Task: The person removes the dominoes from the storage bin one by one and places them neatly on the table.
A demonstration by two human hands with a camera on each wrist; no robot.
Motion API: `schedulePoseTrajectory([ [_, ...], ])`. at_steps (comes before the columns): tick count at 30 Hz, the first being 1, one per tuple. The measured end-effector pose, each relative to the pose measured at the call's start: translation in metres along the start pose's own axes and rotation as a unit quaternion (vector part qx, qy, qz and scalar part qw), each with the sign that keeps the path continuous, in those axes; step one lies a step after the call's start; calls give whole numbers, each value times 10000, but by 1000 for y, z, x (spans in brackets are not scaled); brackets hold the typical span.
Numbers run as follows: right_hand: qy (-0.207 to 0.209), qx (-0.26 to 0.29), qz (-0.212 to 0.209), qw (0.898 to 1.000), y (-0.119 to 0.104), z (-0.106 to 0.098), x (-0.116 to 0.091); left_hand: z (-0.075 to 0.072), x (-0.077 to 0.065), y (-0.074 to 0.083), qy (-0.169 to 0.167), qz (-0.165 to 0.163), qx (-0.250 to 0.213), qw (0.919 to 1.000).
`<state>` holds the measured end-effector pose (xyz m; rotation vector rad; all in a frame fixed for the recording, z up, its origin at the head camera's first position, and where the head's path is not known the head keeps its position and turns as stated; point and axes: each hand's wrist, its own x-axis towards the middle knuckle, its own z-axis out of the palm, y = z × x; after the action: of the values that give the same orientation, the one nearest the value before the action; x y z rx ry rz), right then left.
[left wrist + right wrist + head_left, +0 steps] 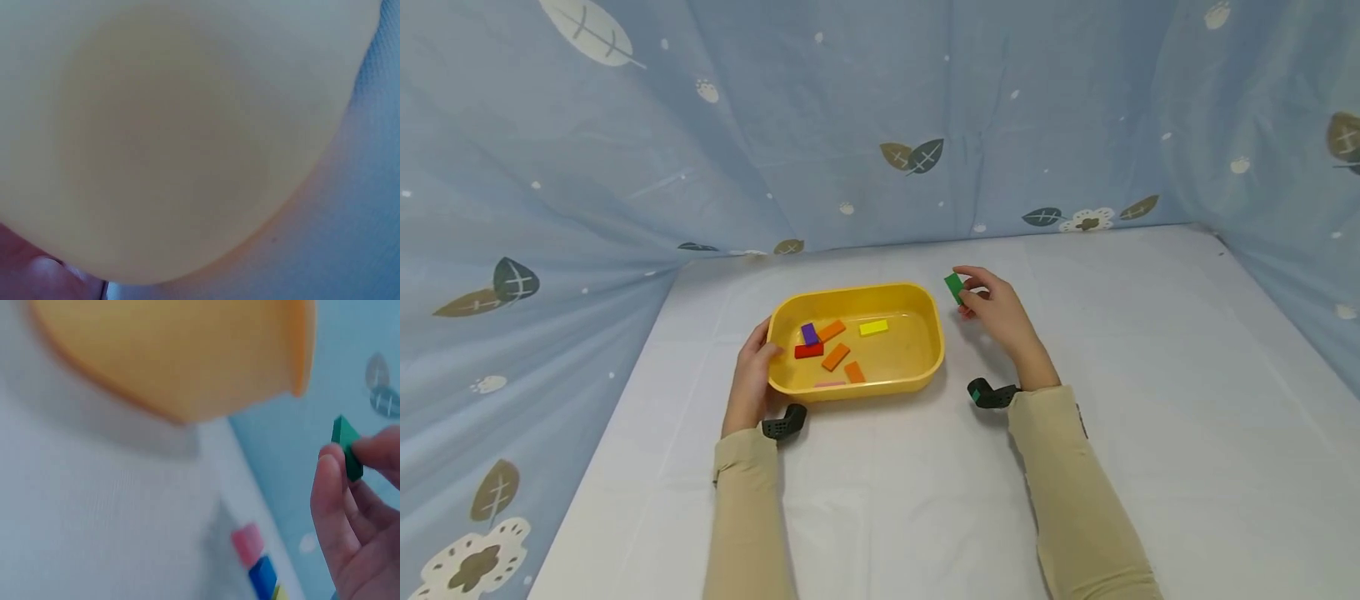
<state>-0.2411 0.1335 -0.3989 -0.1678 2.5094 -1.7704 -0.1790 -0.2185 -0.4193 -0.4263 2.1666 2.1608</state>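
A yellow plastic tub (pixel 917 379) stands on the table, and in the left wrist view its blurred side fills most of the picture. My left hand (pixel 750 375) grips its left end, thumb over the rim. Beyond the tub's right end, my right hand (pixel 997 312) pinches a green block (pixel 953 287) between thumb and fingers. The green block (pixel 345 447) shows upright and tilted in the right wrist view. Inside the tub lie a purple block (pixel 809 334), a red block (pixel 808 351), a yellow block (pixel 873 327), several orange blocks (pixel 836 357) and a partly hidden pink one (pixel 831 384).
Near my right hand, the right wrist view shows a pink block (pixel 248 544), a blue block (pixel 263 577) and a yellow one (pixel 280 592) cut off by the frame. A white cloth (pixel 910 500) covers the table. Blue patterned curtain (pixel 865 108) hangs behind and at both sides.
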Motion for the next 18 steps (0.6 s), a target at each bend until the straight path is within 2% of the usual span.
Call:
schedulePoseTrajectory([
  [8,713,-13,397,9967,27,-20,0,1,1,0,-15,-24,26,10000],
  [14,1058,-870,918,9863,42,-32,-1,0,1,-1,21,2,60,10000],
  [18,1203,-1221,1056,9795,48,-38,-1,0,2,-1,13,25,100,9999],
])
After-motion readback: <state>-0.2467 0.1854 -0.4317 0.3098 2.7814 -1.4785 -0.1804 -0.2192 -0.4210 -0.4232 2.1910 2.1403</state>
